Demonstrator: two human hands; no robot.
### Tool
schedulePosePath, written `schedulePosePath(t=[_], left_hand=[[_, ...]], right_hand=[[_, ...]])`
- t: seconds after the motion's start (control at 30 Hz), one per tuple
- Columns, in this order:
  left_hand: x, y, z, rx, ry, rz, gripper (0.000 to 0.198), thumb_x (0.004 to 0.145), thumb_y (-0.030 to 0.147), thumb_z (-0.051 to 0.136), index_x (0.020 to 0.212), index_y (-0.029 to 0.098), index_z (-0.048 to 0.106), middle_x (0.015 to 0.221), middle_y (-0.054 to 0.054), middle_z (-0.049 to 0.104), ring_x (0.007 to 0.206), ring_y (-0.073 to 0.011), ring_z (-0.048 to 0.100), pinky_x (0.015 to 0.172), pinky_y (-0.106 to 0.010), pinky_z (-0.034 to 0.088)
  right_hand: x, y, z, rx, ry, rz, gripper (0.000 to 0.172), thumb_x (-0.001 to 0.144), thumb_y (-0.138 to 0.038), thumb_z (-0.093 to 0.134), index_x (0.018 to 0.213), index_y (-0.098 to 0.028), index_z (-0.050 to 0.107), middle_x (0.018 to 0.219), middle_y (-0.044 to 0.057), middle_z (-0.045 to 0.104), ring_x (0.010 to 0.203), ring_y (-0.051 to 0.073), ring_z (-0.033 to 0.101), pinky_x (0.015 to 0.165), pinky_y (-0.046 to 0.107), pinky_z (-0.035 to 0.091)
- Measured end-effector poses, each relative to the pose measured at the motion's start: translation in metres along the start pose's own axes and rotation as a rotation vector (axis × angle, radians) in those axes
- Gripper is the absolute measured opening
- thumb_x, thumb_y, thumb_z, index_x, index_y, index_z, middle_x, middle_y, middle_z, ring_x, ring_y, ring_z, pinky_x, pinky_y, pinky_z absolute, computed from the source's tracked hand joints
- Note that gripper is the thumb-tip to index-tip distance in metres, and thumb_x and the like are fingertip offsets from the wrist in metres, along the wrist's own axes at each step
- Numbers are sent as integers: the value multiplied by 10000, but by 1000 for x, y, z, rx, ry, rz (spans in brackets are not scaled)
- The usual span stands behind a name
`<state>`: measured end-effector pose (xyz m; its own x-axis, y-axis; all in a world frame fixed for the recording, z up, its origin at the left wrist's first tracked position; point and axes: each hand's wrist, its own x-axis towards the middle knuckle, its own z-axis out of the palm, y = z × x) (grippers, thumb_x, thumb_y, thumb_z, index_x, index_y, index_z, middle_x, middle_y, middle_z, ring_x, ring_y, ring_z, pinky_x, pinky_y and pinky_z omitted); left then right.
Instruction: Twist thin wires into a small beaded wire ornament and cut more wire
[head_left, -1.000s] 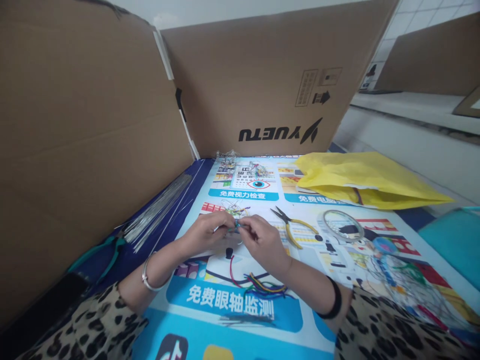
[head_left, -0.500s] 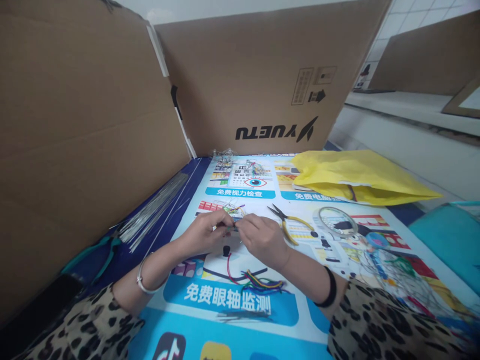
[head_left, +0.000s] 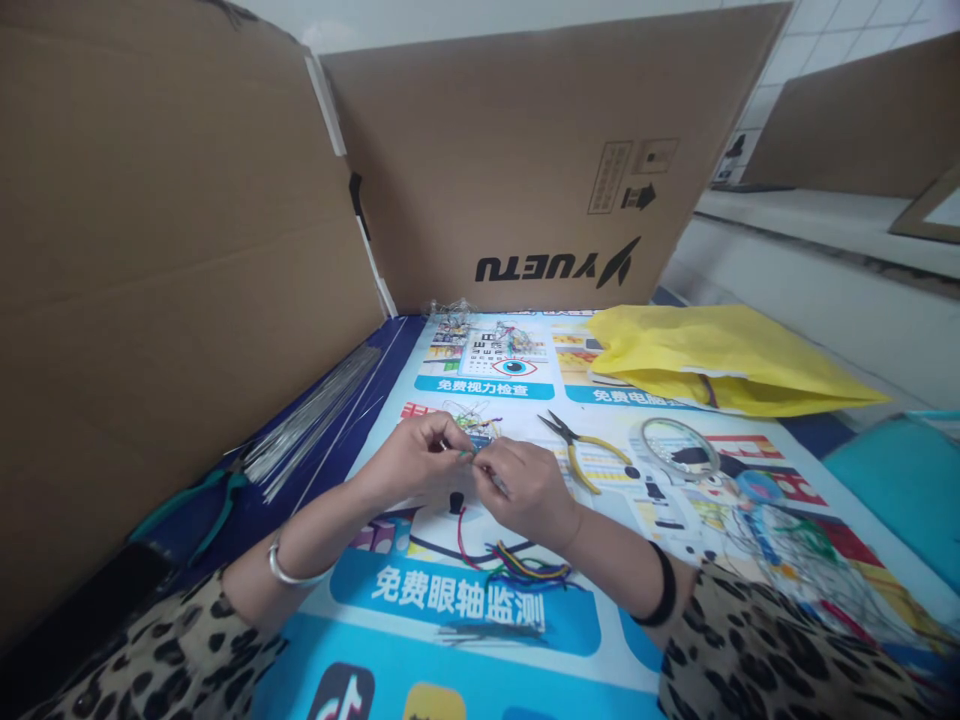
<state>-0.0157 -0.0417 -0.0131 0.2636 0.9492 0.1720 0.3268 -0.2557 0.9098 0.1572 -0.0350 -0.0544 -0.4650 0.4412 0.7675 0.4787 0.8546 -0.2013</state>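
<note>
My left hand (head_left: 426,455) and my right hand (head_left: 525,492) meet fingertip to fingertip above the printed sheet (head_left: 480,680). Between them shows a thin greenish strand (head_left: 465,454), pinched by the left thumb and forefinger; its exact kind is too small to tell. The right fingers are pressed together at its other end, hiding most of it. Just beyond the hands lies a small tangle of fine wire and coloured bits (head_left: 474,415). Nearer to me rests a bundle of coloured cords (head_left: 529,568), with several short thin wires (head_left: 487,633) below it.
Yellow-handled pliers (head_left: 586,450) and a round clear dish (head_left: 679,447) lie right of the hands. A wire tangle (head_left: 795,560), a yellow bag (head_left: 727,355) and a teal pouch (head_left: 900,490) sit farther right. Straight wires (head_left: 311,425) and teal-handled pliers (head_left: 217,510) lie left, beside cardboard walls (head_left: 540,160).
The fingers have shifted slightly at the pinch, and a little more of the greenish strand shows between them. The view has moved slightly; the things on the table lie as before.
</note>
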Motion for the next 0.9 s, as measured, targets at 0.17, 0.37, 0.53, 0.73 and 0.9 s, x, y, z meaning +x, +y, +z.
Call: schedulePosePath(t=[0.17,0.37,0.53,0.73,0.9], left_hand=[[-1,2,-4,408,20,434,84,717,75,551,701,152,579,729,-30,650,717,-132,596,705,-288,492],[0,-8,-5,638,9,738,169,787,37,435,758,164,543,808,-51,666,757,-122,614,653,-235,500],[-2,-17,-3,778,59,794,157,816,63,424,782,171,533,867,-54,664,783,-117,620,664,-226,509],[-5,-21,-3,895,168,936,111,820,83,470,843,166,540,919,-58,672,788,-126,635,653,-219,527],[-7,-24,-4,842,149,953,133,825,97,478,913,170,547,956,-69,662,850,-135,634,695,-231,535]], right_hand=[[2,0,-1,107,55,32,114,810,-134,478,763,-188,567,734,54,612,717,166,564,671,300,479],[5,-1,0,280,139,208,163,805,-99,471,895,-193,569,878,74,583,888,184,558,761,327,492],[7,-1,0,326,122,263,191,825,-109,456,917,-197,598,858,62,592,818,167,576,708,302,499],[10,-4,-2,348,72,276,213,833,-115,458,955,-186,618,837,60,601,793,160,580,696,290,503],[11,-2,-2,380,-7,251,285,801,-78,469,1014,-197,617,842,51,590,786,157,577,682,283,507]])
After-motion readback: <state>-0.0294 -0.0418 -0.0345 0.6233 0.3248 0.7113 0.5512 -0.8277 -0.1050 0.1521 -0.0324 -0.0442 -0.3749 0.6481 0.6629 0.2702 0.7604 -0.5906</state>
